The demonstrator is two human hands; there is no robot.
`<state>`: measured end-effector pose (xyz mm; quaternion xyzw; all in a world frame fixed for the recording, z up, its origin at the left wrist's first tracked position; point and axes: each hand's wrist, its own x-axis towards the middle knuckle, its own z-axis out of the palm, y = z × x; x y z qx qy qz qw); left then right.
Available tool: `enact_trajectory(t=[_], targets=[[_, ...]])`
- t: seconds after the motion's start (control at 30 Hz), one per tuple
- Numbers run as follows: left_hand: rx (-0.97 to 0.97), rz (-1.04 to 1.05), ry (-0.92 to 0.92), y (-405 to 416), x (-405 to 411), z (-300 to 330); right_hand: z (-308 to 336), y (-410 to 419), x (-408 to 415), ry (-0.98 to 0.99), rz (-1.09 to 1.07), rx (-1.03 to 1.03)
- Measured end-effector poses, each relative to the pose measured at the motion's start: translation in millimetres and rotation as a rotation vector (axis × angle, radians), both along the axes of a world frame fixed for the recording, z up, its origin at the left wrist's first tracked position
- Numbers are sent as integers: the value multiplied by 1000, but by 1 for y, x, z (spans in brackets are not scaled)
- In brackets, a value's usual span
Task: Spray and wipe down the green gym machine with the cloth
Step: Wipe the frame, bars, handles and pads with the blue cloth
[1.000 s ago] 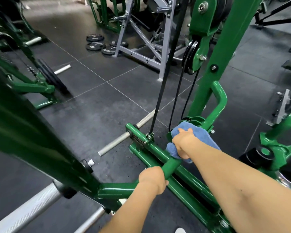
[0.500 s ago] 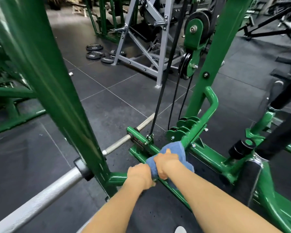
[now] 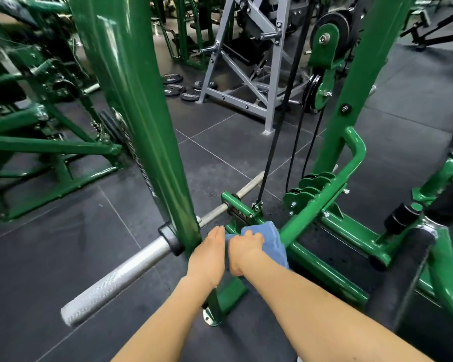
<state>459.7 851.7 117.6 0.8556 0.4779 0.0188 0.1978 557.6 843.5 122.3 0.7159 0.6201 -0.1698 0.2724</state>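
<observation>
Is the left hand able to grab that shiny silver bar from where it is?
Probably yes. The left hand is open and holds nothing, and the silver bar lies just to its left with only bare floor between them.

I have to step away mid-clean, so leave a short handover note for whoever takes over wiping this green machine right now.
Right hand grips the blue cloth, pressed on the low green frame bar beside the green upright.
Left hand is open, fingers straight, next to the cloth, holding nothing.
No spray bottle in view.
Done: cannot tell which parts are wiped.
Left: likely the upright, curved handle and pulley bracket.
</observation>
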Motion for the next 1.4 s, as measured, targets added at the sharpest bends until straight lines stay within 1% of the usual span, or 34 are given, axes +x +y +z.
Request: enact_trajectory(t=[0.07, 0.1, 0.13, 0.17, 0.2, 0.27, 0.37, 0.47, 0.53, 0.7, 0.8, 0.87, 0.93, 1.0, 1.03, 1.1, 1.13, 1.17, 1.23, 1.3, 1.33, 1.4], targets=[[121, -65, -4, -3, -3, -2, -9, -10, -12, 2, 80, 139], [128, -73, -2, -2, -5, -6, -13, -16, -15, -9, 135, 188], [65, -50, -14, -1, -5, -11, -17, -24, -16, -8, 185, 236], [64, -56, 2, 0, -5, -17, -20, -32, -15, 9, 215, 282], [55, -63, 5, -2, -6, -18, -23, -40, -12, 57, 225, 344], [-27, -53, 16, -5, -6, -17, -27, -55, -2, 142, 237, 471], [-57, -37, 55, -7, -14, -15, -44, -73, 17, 104, 149, 613], [-54, 3, 63, -11, -32, -19, -51, -80, 20, 87, 45, 580], [-84, 25, 48, -11, -43, -20, -51, -78, 7, 91, 20, 610], [-73, 64, -34, -14, -47, -19, -68, -74, -37, 200, 264, 715], [-66, 42, -43, -16, -50, -23, -77, -76, -27, 182, 287, 804], [-81, 17, -29, -17, -49, -27, -82, -83, -12, 166, 261, 839], [-97, -24, -19, -18, -43, -29, -82, -91, 1, 195, 122, 848], [-104, -69, -27, -20, -30, -26, -82, -98, 7, 299, -149, 874], [-103, -77, -31, -19, -24, -24, -81, -100, 7, 389, -333, 923], [-95, -67, -32, -18, -15, -21, -73, -100, 1, 601, -798, 1028], [-93, -61, -25, -16, -14, -20, -66, -97, -6, 707, -1010, 1038], [-98, -60, -13, -15, -12, -19, -59, -93, -15, 813, -1148, 1005], [-114, -70, 17, -11, -12, -19, -45, -79, -33, 951, -1281, 985], [-118, -77, 50, -5, -14, -20, -33, -64, -48, 1041, -1381, 940], [-124, -72, 71, -2, -16, -21, -31, -59, -53, 1067, -1414, 886], [-138, -71, 126, 1, -19, -23, -32, -56, -56, 1033, -1384, 808]])
